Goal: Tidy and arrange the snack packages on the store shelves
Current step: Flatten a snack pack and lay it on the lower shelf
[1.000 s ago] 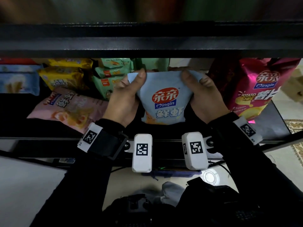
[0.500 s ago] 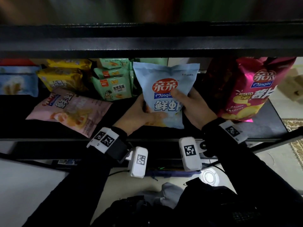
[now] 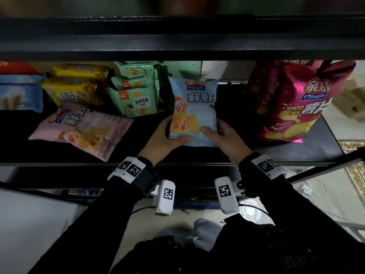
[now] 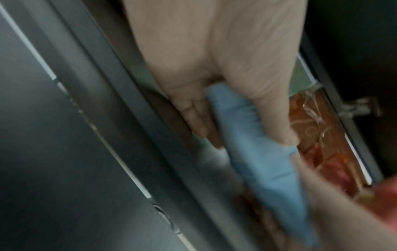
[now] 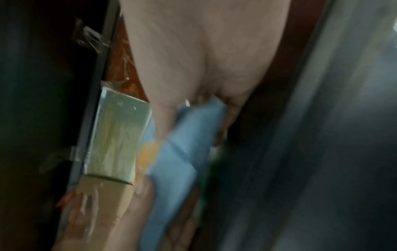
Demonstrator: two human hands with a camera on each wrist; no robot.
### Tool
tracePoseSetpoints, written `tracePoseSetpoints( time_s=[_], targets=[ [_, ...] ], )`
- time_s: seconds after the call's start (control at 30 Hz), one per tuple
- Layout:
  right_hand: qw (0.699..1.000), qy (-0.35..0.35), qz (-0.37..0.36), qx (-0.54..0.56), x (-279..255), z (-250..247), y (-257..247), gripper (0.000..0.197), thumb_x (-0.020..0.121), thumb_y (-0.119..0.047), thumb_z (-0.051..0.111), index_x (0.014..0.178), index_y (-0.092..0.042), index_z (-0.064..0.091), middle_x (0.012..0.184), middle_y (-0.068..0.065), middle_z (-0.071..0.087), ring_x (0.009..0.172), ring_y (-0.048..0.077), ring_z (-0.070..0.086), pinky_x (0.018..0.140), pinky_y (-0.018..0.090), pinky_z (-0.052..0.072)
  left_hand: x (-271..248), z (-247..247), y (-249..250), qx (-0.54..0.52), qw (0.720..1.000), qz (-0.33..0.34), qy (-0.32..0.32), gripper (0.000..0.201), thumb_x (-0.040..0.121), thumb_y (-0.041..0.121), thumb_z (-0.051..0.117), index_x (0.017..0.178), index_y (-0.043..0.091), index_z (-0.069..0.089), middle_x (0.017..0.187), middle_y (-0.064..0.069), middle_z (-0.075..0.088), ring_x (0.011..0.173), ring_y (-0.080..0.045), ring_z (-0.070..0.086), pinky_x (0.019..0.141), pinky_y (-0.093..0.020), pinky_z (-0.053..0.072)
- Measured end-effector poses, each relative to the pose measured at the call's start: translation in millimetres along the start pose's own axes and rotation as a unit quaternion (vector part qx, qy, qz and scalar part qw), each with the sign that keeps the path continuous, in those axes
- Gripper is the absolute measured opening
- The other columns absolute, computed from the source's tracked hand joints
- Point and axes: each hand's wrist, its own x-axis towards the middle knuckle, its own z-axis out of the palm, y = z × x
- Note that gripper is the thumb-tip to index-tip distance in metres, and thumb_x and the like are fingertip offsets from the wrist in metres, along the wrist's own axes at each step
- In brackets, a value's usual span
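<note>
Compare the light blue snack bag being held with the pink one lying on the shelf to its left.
The light blue bag stands upright, gripped at its bottom corners by the left hand and right hand; the pink bag lies flat and askew, untouched. The blue bag sits mid-shelf beside the green packs; the pink bag lies in front of the yellow packs. Both carry the same logo.

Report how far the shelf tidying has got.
Looks done: yellow packs and green packs are stacked at the back, and the magenta chip bag stands upright. In hand: the left hand and right hand grip the blue shrimp-chip bag by its lower corners. Left: the pink bag lies flat and askew.
</note>
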Motion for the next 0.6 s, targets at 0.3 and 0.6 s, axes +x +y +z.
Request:
tracePoseSetpoints(
  time_s=[0.3, 0.6],
  targets=[
    [0.999, -0.036, 0.01, -0.013, -3, -13, 9, 0.066, 0.089, -0.002, 0.06, 0.147, -0.019, 0.031, 0.119, 0.01, 0.064, 0.075, 0.008, 0.071, 0.068, 0.018, 0.054, 2, -12, -5, 0.007, 0.999, -0.029, -0.034, 0.081, 0.081, 0.018, 0.074, 0.148, 0.027, 0.03, 0.123, 0.012, 0.061, 0.102, -0.003, 0.065, 0.07, -0.023, 0.057],
    [0.993, -0.105, 0.051, 0.002, -6, -27, 7, 0.069, 0.092, -0.003, 0.054, 0.148, -0.029, 0.025, 0.121, -0.001, 0.063, 0.103, 0.014, 0.066, 0.082, 0.023, 0.055, -8, -20, -7, -0.013, 0.994, -0.018, -0.108, 0.086, 0.089, 0.0, 0.061, 0.149, 0.039, 0.014, 0.133, 0.02, 0.05, 0.122, -0.007, 0.054, 0.085, -0.028, 0.056]
  ],
)
